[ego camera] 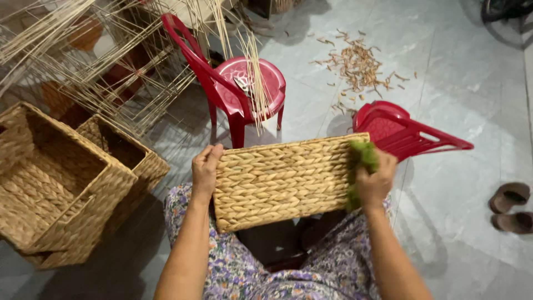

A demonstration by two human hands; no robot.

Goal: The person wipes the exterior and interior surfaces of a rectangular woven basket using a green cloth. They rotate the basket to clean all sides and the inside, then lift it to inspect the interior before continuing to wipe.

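Over the person's lap, in the head view, a woven basket (pixel 286 180) lies tipped with one flat side facing up, resting on the knees above a flowered dress (pixel 244 272). The left hand (pixel 205 169) has its grip closed round the basket's left edge. The right hand (pixel 376 180) presses a green pad (pixel 362 158) against the basket's right edge, its grip closed on the pad. To the left, two larger woven baskets (pixel 61 183) stand on the tiled floor (pixel 461 83), touching each other. Beyond the lap stands a red plastic chair (pixel 241 89) with thin reeds (pixel 252 72) leaning across its seat; a second red chair (pixel 402 133) lies tipped just beside the right hand. Scraps (pixel 355 64) litter the floor further off, and brown sandals (pixel 511 205) sit at the right.
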